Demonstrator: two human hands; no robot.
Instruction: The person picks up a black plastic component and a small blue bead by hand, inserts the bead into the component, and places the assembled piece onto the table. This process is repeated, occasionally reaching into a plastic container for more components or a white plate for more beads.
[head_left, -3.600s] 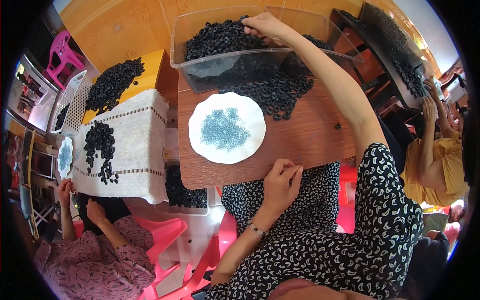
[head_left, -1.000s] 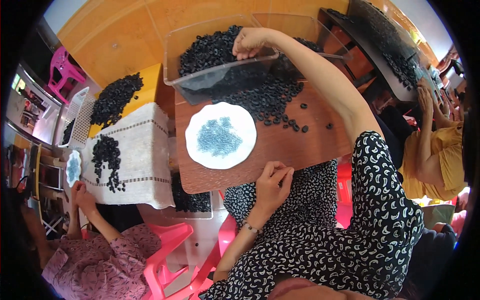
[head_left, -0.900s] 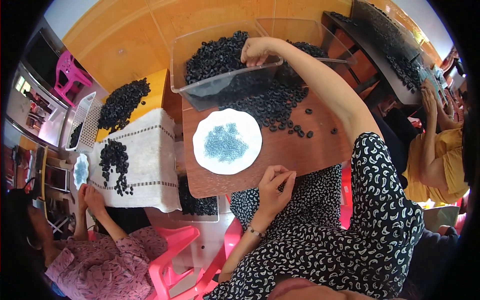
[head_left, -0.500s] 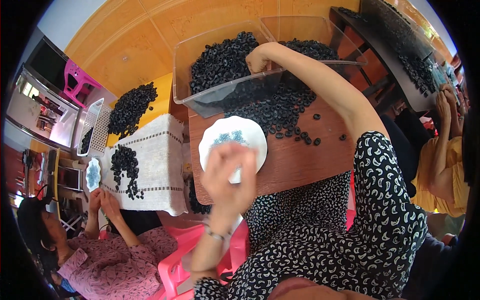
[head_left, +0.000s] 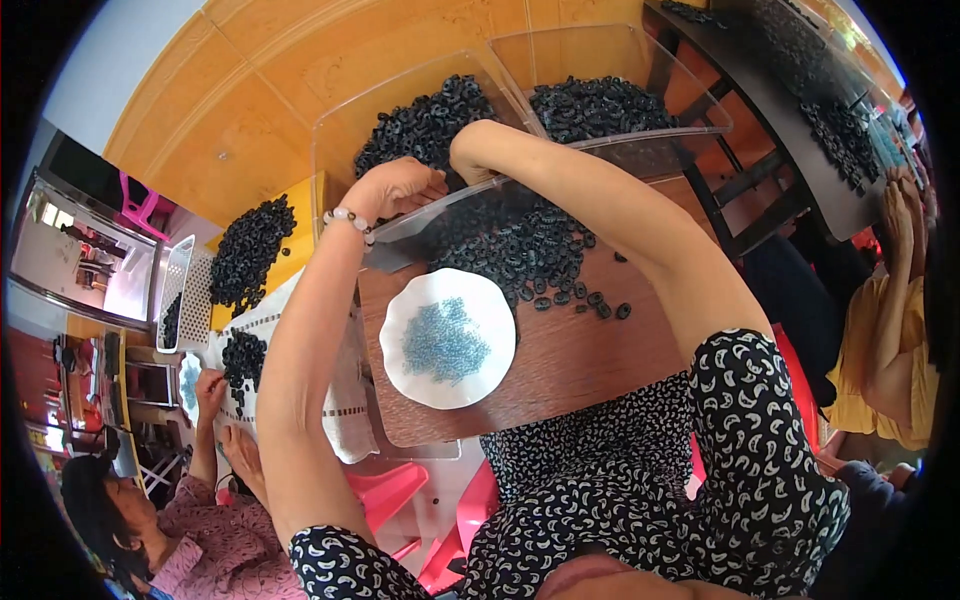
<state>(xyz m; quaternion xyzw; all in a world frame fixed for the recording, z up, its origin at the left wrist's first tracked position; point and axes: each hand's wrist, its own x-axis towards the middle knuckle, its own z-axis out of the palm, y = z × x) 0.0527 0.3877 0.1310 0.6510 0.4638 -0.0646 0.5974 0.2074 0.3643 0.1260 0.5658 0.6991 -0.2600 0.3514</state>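
Note:
My left hand (head_left: 400, 187), a beaded bracelet at its wrist, reaches over the front wall of a clear plastic bin (head_left: 345, 118). Its fingers are loosely bent and apart, with nothing visible in them, beside a heap of small black ring-like parts (head_left: 425, 120). My right hand (head_left: 470, 150) dips into the same bin just to the right; its fingers are hidden behind the wrist and the bin wall. In front of the bin, a white scalloped plate (head_left: 490, 372) holds a pile of tiny pale-blue beads (head_left: 446, 340).
Loose black parts (head_left: 520, 250) lie on the brown table (head_left: 610, 345). A second bin section (head_left: 598, 108) holds more. At left, a person in a pink patterned shirt (head_left: 225, 545) works by a cloth-covered surface (head_left: 345, 395). Another in yellow (head_left: 880, 350) is at a dark table on the right.
My left hand has moved up from above the plate to the bin, uncovering the beads. My right hand has shifted slightly left and deeper into the bin. The view has also shifted.

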